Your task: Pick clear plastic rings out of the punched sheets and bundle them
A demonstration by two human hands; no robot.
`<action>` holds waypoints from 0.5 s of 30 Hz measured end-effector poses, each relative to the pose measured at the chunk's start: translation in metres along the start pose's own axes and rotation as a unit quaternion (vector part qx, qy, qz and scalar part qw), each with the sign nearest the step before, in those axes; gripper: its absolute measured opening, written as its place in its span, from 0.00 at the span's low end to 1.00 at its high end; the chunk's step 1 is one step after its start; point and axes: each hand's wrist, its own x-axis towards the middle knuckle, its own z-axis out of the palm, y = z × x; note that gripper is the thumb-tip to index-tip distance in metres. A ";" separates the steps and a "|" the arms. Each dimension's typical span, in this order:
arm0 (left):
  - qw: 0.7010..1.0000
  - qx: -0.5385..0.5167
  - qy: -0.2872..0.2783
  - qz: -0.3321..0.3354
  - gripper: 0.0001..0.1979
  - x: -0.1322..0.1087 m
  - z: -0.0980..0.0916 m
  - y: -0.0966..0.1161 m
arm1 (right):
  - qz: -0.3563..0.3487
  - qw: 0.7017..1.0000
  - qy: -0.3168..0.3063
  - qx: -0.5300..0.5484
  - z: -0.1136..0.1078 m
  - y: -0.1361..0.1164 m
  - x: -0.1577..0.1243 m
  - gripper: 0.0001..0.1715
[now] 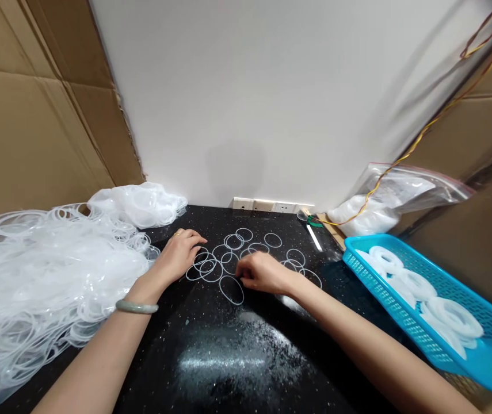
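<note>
Several thin, clear rings (231,290) lie scattered and overlapping on the black speckled counter (176,339). My left hand (180,256) is at the left edge of these rings, its fingers stretched out and apart, with nothing visible in it. Among the rings further right, my right hand (265,272) has its fingers curled in and pressed together. Its fingertips are close to one ring's upper right edge; whatever they may hold is hidden. More rings show behind and to the right of that hand.
A large heap of clear rings and film (56,270) covers the left side. On the right stands a blue basket (384,305) holding bundled white rings (453,317). Behind it is a zip bag (401,187). Sockets (263,204) line the wall's foot, near a white stick (313,237).
</note>
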 end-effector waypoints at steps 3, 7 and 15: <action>1.000 0.003 0.001 0.006 0.13 0.000 -0.001 -0.003 | -0.016 1.000 -0.004 -0.014 0.000 -0.005 -0.020 0.08; 1.000 0.000 -0.008 0.016 0.13 0.000 -0.001 -0.003 | -0.018 1.000 -0.003 -0.010 0.002 -0.012 -0.050 0.06; 1.000 0.001 -0.014 -0.001 0.11 -0.002 -0.002 -0.002 | 0.004 0.999 0.045 0.001 0.019 -0.016 -0.077 0.04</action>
